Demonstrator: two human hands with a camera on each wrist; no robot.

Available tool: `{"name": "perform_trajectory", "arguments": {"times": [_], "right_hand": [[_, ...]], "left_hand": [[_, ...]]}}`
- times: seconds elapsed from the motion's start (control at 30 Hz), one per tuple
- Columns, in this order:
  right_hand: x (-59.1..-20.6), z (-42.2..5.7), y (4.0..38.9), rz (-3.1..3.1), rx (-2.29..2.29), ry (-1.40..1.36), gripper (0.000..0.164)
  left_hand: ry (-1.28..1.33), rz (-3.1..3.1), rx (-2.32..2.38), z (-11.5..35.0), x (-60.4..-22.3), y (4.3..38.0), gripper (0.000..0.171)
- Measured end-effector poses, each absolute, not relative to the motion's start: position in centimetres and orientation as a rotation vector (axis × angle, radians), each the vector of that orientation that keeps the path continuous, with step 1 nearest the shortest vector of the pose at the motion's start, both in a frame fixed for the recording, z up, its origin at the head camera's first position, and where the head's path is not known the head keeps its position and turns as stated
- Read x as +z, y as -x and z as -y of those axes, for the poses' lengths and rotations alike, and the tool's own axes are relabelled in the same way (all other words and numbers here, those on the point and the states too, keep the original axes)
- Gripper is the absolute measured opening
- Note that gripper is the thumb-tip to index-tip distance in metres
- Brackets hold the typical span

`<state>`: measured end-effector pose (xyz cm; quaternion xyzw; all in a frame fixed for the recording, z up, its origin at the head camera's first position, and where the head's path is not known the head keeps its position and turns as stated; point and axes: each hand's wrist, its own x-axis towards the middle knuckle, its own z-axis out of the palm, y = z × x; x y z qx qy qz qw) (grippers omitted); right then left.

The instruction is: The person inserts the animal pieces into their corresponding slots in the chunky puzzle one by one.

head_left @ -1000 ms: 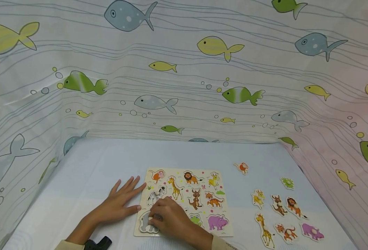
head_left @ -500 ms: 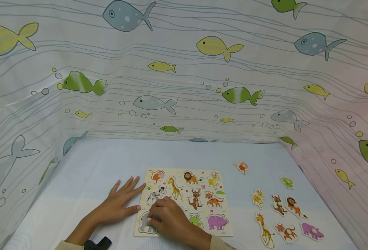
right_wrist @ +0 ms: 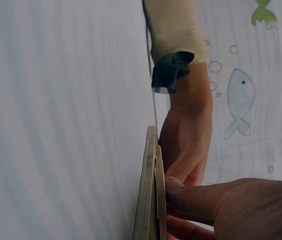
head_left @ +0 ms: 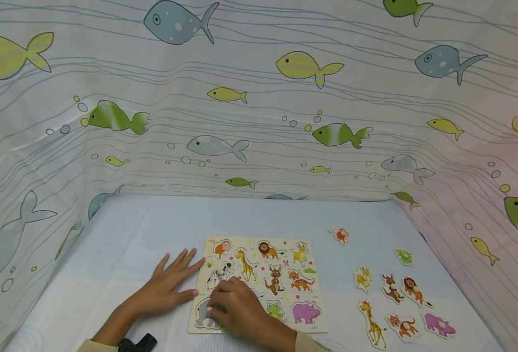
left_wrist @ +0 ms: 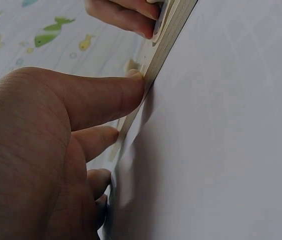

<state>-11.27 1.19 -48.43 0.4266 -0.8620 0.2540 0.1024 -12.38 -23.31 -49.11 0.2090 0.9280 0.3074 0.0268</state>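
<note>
A wooden animal puzzle board [head_left: 259, 320] lies flat on the white-covered table. At its near left corner, the fingers of my right hand [head_left: 238, 303] pinch a grey elephant puzzle piece [head_left: 203, 315]; they hide part of it. Edge-on in the right wrist view, the elephant piece [right_wrist: 161, 195] sits against the board's face [right_wrist: 145, 195], a narrow dark gap between them. My left hand [head_left: 171, 283] rests with spread, straight fingers against the board's left edge. Its thumb [left_wrist: 111, 97] touches that edge in the left wrist view. Just above the elephant is the zebra [head_left: 217, 277].
Right of the board lie loose pieces: monkey [head_left: 340, 236], frog [head_left: 404, 256], yellow goat-like animal [head_left: 363, 279], kangaroo [head_left: 392, 288], lion [head_left: 416, 292], giraffe [head_left: 373, 325], tiger [head_left: 402, 327] and hippo [head_left: 439, 326]. A fish-printed curtain [head_left: 259, 117] surrounds the table.
My right hand has shifted only very slightly left at the elephant piece, keeping its pinch. The left hand and the loose pieces have stayed where they were.
</note>
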Motion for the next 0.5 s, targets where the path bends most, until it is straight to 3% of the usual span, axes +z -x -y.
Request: {"name": "perform_trajectory", "arguments": {"times": [0.5], "right_hand": [[-48.73, -1.14, 11.37, 2.549, 0.732, -1.256, 0.008]], "left_hand": [[-0.656, -2.867, 0.953, 23.33, -49.16, 12.44, 0.067]]}}
